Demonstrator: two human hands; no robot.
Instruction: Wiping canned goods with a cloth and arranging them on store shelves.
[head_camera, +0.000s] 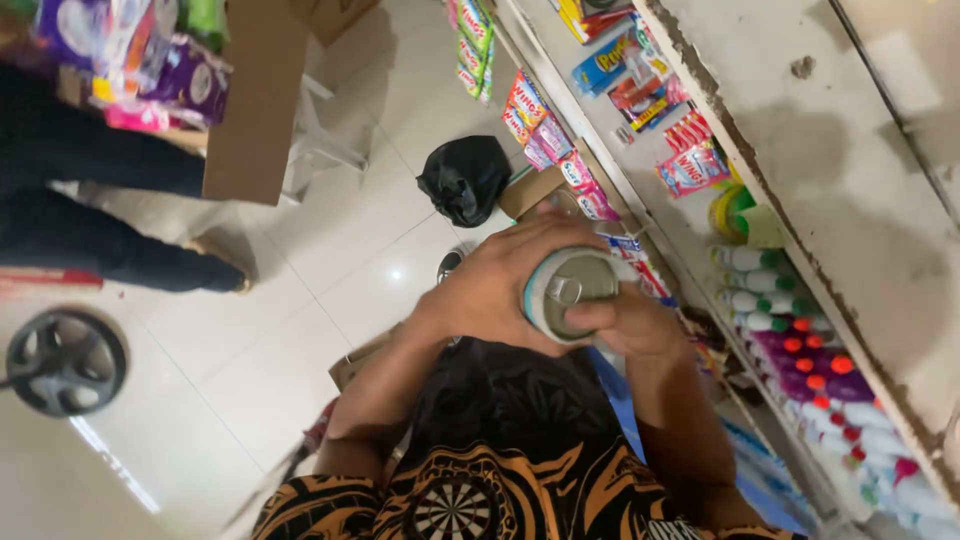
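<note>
Head view: metal can (570, 292), rigid, smooth, likely slippery, clasped around its sides by left hand (495, 285) and right hand (632, 325), near stocked shelves (700, 150).

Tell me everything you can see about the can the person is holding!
The can is round and looks like shiny silver metal, with a pale, light-coloured side. Its top faces the camera and has a pull-tab lying flat, so it looks unopened. It is held in front of the person's chest, above the white tiled floor. The left hand wraps around its left side, and the right hand grips its lower right edge with a thumb lying over the rim. Nothing else touches it.
</note>
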